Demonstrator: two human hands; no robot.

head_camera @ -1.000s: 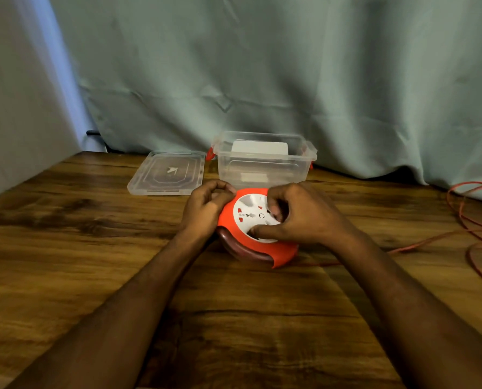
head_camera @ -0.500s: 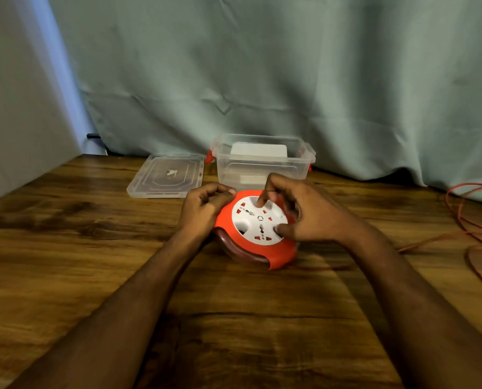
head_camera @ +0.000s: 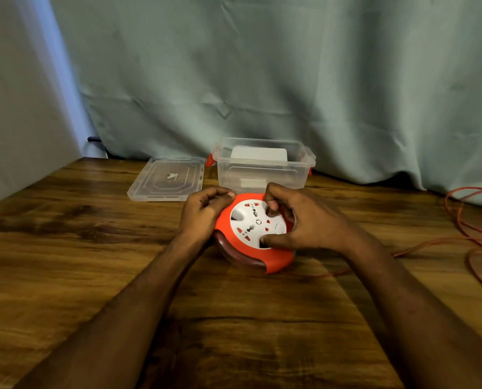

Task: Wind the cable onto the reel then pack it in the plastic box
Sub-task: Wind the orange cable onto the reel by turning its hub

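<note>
While much orange cable (head_camera: 464,237) lies loose at three o'clock, winding is unfinished.
Left hand (head_camera: 203,211) grips the reel (head_camera: 255,234); right hand (head_camera: 304,223) fingers curl into its dial; plastic box (head_camera: 262,169) waits at twelve o'clock.

No words, brands or numbers can be read anywhere: the lid (head_camera: 167,178) at centre left bears only a small blurred white mark, and the reel (head_camera: 255,234) shows just a small ring symbol at its middle.
</note>
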